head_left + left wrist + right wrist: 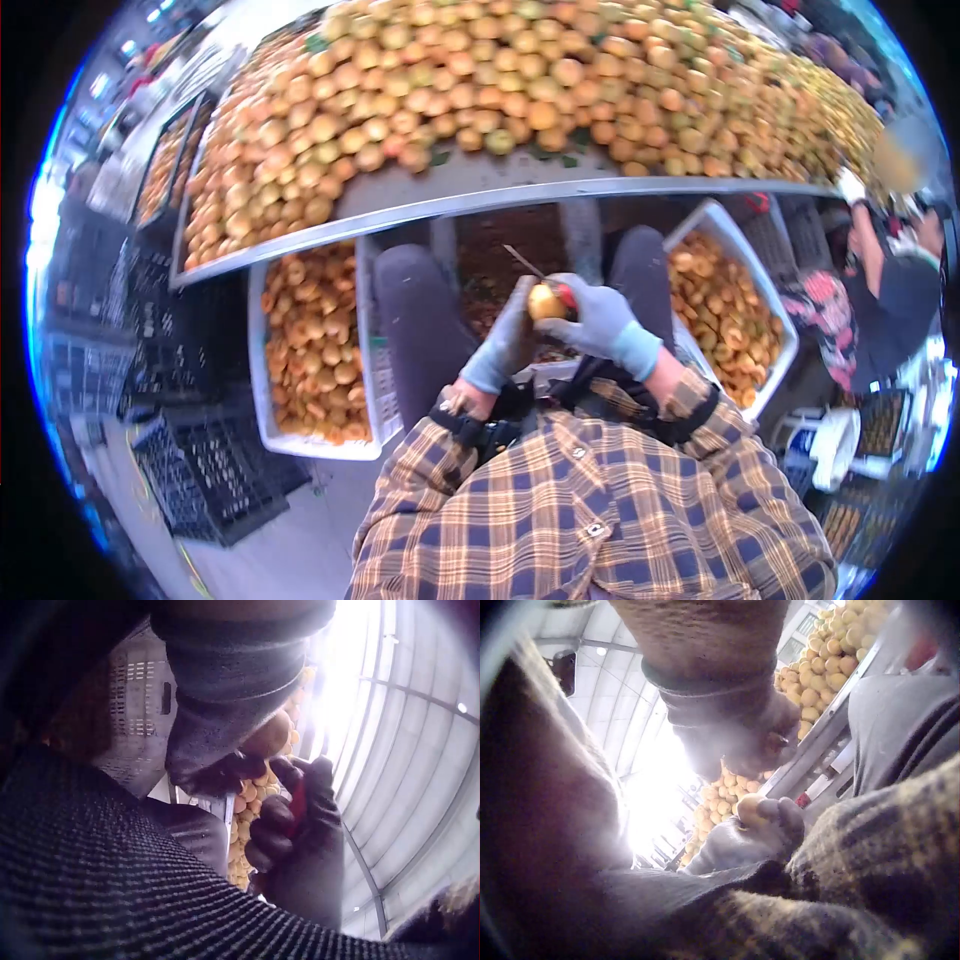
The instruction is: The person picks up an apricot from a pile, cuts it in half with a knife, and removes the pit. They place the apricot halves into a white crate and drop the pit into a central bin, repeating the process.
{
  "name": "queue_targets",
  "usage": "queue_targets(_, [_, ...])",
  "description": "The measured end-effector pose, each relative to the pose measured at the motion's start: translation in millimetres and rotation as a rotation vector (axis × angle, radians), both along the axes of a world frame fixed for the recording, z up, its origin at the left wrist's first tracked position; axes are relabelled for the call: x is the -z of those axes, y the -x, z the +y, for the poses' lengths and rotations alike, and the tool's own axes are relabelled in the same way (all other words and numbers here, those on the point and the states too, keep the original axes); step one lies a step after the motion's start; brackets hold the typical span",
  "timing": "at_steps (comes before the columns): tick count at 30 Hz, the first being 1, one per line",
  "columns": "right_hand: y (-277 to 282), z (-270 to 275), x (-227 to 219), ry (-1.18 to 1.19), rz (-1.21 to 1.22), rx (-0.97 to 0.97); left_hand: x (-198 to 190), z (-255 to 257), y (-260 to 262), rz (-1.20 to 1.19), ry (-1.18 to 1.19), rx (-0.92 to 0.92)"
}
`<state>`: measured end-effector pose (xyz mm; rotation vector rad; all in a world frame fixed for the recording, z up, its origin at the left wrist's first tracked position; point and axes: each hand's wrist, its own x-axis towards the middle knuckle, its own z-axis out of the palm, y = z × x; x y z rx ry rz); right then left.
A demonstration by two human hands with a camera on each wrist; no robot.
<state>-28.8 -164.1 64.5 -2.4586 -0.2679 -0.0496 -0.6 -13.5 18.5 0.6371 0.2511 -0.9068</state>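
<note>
Both gloved hands meet in front of the person's lap. My left hand [508, 338] grips a round yellow-orange fruit [546, 302], which also shows between the fingers in the right wrist view. Close beside it, my right hand [603, 318] holds a knife by its red handle [299, 808], fingers curled round it. The thin knife blade [524, 262] points up and to the left in the head view, past the fruit. Part of the fruit is hidden behind the fingers.
A metal-edged table [440, 199] heaped with whole fruit [480, 70] stands ahead. White crates of cut fruit flank the knees, a left crate [258, 400] and a right crate [778, 385]. Black crates [215, 470] stand at far left. Another person [880, 300] works at the right.
</note>
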Motion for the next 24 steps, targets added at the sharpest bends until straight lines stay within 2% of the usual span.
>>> queue_targets(2, [-1, 0, -1, 0.060, 0.039, -0.042, 36, 9, -5, -0.198, 0.002, 0.214])
queue_targets(4, [-1, 0, -5, 0.138, -0.050, -0.045, 36, -6, 1, -0.128, -0.078, 0.054])
queue_targets(6, [0, -1, -19, 0.286, -0.011, -0.106, 3, -6, 7, -0.106, -0.138, 0.057])
queue_targets(8, [-1, -2, -21, 0.245, -0.089, -0.213, 22, -20, 8, -0.184, -0.061, -0.024])
queue_targets(9, [-3, -4, -19, 0.239, -0.125, -0.249, 19, -12, 6, -0.235, 0.015, 0.036])
queue_targets(10, [-5, -4, -18, 0.237, -0.159, -0.282, 10, -9, 8, -0.149, -0.033, 0.034])
queue_targets(12, [-9, 0, -16, 0.254, -0.137, -0.319, 23, -10, 6, -0.153, 0.005, 0.046])
queue_targets(14, [-14, 9, -7, 0.178, -0.218, -0.305, 30, -6, 5, -0.090, 0.037, 0.003])
queue_targets(16, [-17, 24, 0, 0.160, -0.207, -0.285, 20, 3, 6, -0.031, 0.058, -0.035])
queue_targets(18, [-18, 37, 11, 0.157, -0.277, -0.175, 5, 9, 11, -0.124, -0.028, -0.347])
queue_targets(19, [-17, 41, 14, 0.120, -0.230, -0.129, 12, 11, 7, -0.101, -0.018, -0.317])
queue_targets(20, [-15, 45, 15, 0.083, -0.193, -0.078, 11, 7, 8, 0.070, -0.074, -0.338])
queue_targets(23, [-10, 46, 31, -0.024, -0.194, 0.001, 31, -2, 9, -0.029, -0.092, -0.393])
queue_targets(24, [-10, 48, 43, -0.140, -0.153, 0.100, 52, -7, 6, -0.178, -0.212, -0.408])
